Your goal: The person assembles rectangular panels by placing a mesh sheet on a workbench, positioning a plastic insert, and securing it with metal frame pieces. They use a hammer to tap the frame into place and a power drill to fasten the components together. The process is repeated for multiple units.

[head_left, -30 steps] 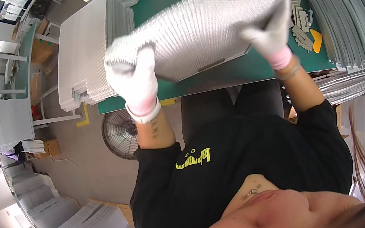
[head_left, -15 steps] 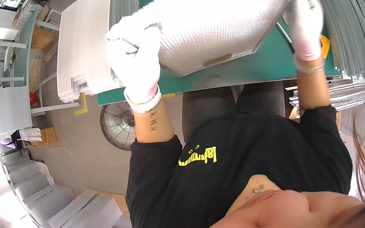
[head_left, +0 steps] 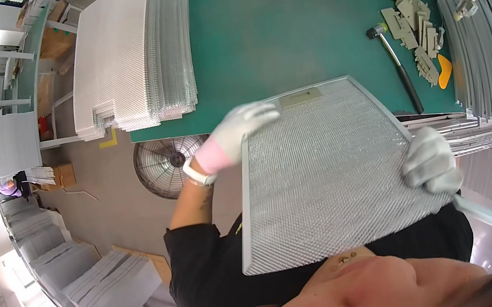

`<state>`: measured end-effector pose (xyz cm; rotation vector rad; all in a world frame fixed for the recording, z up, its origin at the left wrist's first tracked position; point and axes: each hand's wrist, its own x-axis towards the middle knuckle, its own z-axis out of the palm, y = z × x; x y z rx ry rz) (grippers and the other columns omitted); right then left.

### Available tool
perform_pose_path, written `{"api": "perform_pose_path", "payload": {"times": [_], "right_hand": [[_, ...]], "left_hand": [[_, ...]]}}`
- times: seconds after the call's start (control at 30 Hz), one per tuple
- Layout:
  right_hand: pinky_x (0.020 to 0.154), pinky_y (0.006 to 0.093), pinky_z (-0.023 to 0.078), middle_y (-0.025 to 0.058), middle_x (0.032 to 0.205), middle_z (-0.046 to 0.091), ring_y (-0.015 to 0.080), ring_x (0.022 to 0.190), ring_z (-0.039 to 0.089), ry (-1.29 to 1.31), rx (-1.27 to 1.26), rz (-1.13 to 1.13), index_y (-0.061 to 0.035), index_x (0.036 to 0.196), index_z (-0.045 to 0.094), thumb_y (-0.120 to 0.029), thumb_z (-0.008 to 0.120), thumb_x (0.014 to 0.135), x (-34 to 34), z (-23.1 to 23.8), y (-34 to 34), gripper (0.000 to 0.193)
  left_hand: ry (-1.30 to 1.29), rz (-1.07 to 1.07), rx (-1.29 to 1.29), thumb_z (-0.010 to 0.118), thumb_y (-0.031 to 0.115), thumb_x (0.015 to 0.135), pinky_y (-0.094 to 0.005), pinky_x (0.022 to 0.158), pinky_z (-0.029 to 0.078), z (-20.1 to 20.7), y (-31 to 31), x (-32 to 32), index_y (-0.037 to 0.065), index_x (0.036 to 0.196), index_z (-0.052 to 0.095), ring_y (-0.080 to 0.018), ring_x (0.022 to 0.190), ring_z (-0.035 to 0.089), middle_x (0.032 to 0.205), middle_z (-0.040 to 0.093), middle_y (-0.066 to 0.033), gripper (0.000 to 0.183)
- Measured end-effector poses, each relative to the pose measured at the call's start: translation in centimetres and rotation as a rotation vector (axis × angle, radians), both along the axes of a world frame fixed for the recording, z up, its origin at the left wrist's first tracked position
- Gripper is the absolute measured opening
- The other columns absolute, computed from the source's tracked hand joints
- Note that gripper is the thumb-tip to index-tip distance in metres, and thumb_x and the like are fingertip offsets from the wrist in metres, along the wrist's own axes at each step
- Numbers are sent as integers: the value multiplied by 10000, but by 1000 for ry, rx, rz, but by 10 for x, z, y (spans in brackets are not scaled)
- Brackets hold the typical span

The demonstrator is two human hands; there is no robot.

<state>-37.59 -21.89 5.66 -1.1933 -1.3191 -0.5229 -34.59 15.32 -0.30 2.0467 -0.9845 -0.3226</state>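
Both gloved grips clamp the framed mesh filter panel (head_left: 328, 172) held flat above the green counter (head_left: 288, 21) edge, left hand (head_left: 239, 132) curled over its upper-left corner, right hand (head_left: 430, 162) pinching its right edge, fingertips hidden beneath, hammer (head_left: 397, 64) beyond the panel.

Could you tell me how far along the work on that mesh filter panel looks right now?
Done: the mesh filter panel already sits in its metal frame. In hand: the left hand grips its top left corner and the right hand its right edge, holding it off the green table. Left: a tall stack of bare mesh sheets and loose small parts beside a hammer wait on the table.
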Motion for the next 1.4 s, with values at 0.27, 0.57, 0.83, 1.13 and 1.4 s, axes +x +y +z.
{"api": "perform_pose_path", "payload": {"times": [0.27,0.57,0.83,1.13,1.4], "right_hand": [[326,230,362,170,785,647,195,479,618,1,90,-25,-76,761,417,-5,649,716,-29,-22,2,246],[328,248,401,213,889,652,208,503,636,-21,111,3,-50,792,403,31,634,698,-27,-22,4,262],[317,230,323,177,634,608,180,453,587,-25,152,-72,-127,554,257,-131,638,548,-31,-19,8,381],[317,230,300,173,619,602,166,435,564,-61,148,-106,-140,518,223,-230,579,470,-29,-16,9,371],[323,250,343,182,674,623,186,447,577,-22,36,-66,-98,527,298,-157,640,509,-28,-12,1,348]], "left_hand": [[-107,96,290,531,-92,857,-466,1130,410,-41,16,15,64,1290,655,-367,1318,536,1197,660,-146,477],[54,-68,255,518,212,965,-471,1068,447,-27,-16,64,12,1312,611,-374,1219,584,1267,653,-180,411],[110,-466,289,448,384,1062,-482,1266,203,-60,-118,94,41,1591,344,-355,1570,216,1648,347,-178,639],[38,-321,255,508,213,980,-471,1151,380,-42,-111,87,50,1360,625,-334,1303,561,1310,656,-170,430],[-23,-51,355,523,142,934,-467,905,534,-29,-108,67,47,1148,705,-371,942,689,955,732,-185,297]]}}
